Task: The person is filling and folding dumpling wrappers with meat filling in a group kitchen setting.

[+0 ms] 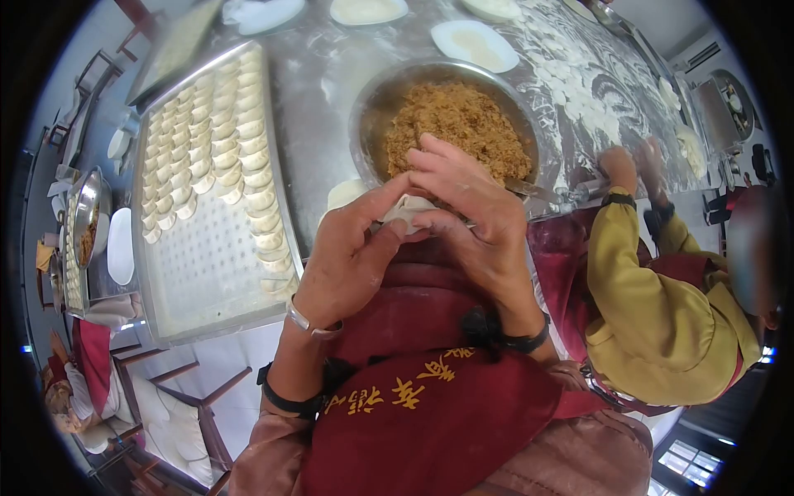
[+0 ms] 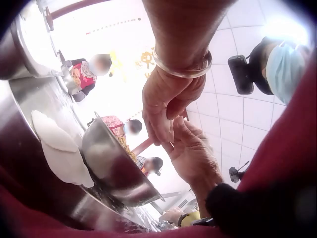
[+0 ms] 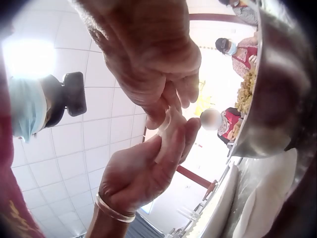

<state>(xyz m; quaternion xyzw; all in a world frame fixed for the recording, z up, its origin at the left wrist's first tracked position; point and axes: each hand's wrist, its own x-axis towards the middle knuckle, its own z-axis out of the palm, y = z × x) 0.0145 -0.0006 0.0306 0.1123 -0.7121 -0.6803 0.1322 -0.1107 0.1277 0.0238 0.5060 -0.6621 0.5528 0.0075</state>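
Over the front edge of the table, both hands hold a pale dough dumpling (image 1: pixel 405 210) between them. The left hand (image 1: pixel 349 246) grips it from one side, thumb on the dough. From the other side the right hand (image 1: pixel 481 205) pinches its edge with thumb and fingers. In the right wrist view the dumpling (image 3: pixel 171 130) lies along the left fingers, its upper edge between the right fingertips. Just beyond the hands stands a steel bowl (image 1: pixel 364 124) of brown crumbly filling (image 1: pixel 459 120). Flat dough wrappers (image 2: pixel 59 151) lie beside the bowl, partly hidden by the left hand in the head view.
A large metal tray (image 1: pixel 207 273) at left bears rows of finished dumplings (image 1: pixel 252 130). A flat metal handle (image 1: pixel 533 191) sticks out of the bowl. At right, a person in yellow sleeves (image 1: pixel 633 285) works at the floured tabletop (image 1: pixel 579 91). White plates (image 1: pixel 475 45) stand behind the bowl.
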